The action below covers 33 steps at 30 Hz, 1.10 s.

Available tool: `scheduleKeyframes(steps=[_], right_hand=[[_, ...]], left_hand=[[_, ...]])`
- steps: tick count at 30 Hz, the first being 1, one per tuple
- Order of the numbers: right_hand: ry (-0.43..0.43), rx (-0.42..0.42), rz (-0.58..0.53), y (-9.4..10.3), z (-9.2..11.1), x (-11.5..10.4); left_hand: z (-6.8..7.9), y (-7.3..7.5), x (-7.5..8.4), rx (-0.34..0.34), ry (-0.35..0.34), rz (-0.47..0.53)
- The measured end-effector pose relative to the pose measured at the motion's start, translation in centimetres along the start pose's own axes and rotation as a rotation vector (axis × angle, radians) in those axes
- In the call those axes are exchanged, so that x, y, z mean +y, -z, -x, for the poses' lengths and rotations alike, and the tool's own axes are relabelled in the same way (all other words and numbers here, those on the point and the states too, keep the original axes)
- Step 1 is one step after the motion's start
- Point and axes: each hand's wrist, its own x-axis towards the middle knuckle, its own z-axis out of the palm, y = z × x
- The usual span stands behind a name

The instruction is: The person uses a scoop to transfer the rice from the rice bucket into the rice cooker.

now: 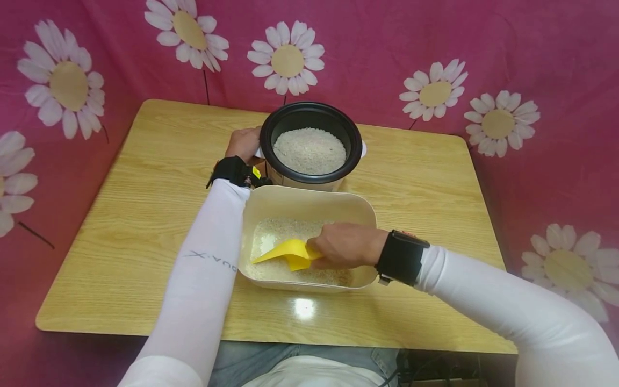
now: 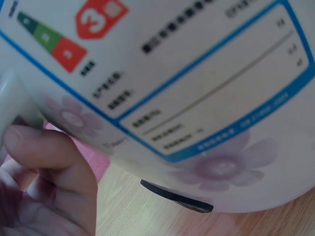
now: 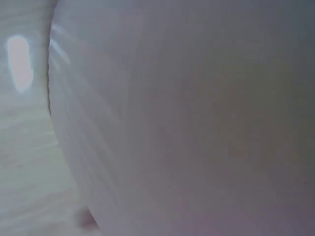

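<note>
My right hand [image 1: 345, 245] grips a yellow scoop [image 1: 290, 251] by its handle, inside a cream plastic tub [image 1: 309, 196]. The scoop's tip points left, low over the rice [image 1: 275, 228] on the tub's floor. Behind the tub stands a rice cooker [image 2: 246, 118] whose black inner pot [image 1: 355, 137] holds a heap of white rice [image 1: 309, 150]. My left hand [image 1: 243, 144] holds the cooker's left side handle; in the left wrist view its thumb [image 2: 44, 147] lies on that white handle [image 2: 17, 101]. A pale, blurred wall fills most of the right wrist view.
Both tub and cooker stand on a light wooden table [image 1: 145, 215], close together near its middle. A pink cloth [image 1: 358, 54] with white flowers hangs behind the table and at its sides. An energy label [image 2: 206, 88] covers part of the cooker's wall.
</note>
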Motion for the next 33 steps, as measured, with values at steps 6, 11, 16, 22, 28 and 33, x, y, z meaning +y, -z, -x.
scheduleKeyframes(steps=[6, 11, 16, 22, 28, 33], right_hand=[[-0.004, -0.063, -0.107, -0.4, 0.0, 0.0], [-0.041, -0.128, -0.238, -0.9, -0.1, 0.0], [-0.082, -0.176, -0.347, -0.8, 0.0, 0.1], [-0.121, -0.241, -0.576, -0.6, 0.3, 0.6], [-0.159, -0.307, -0.738, -0.2, 0.6, 0.8], [-0.181, -0.328, -0.799, 0.4, 0.8, 0.8]], left_hand=[[0.0, -0.1, 0.2, 0.001, 0.003, -0.009], [0.1, -0.1, 0.1, 0.0, 0.01, -0.007], [0.0, 0.0, -0.2, 0.01, -0.017, -0.003], [0.1, -0.1, 0.0, 0.004, -0.004, 0.015], [0.2, 0.0, -0.1, -0.002, 0.003, -0.001], [0.0, 0.1, -0.2, -0.004, -0.014, -0.03]])
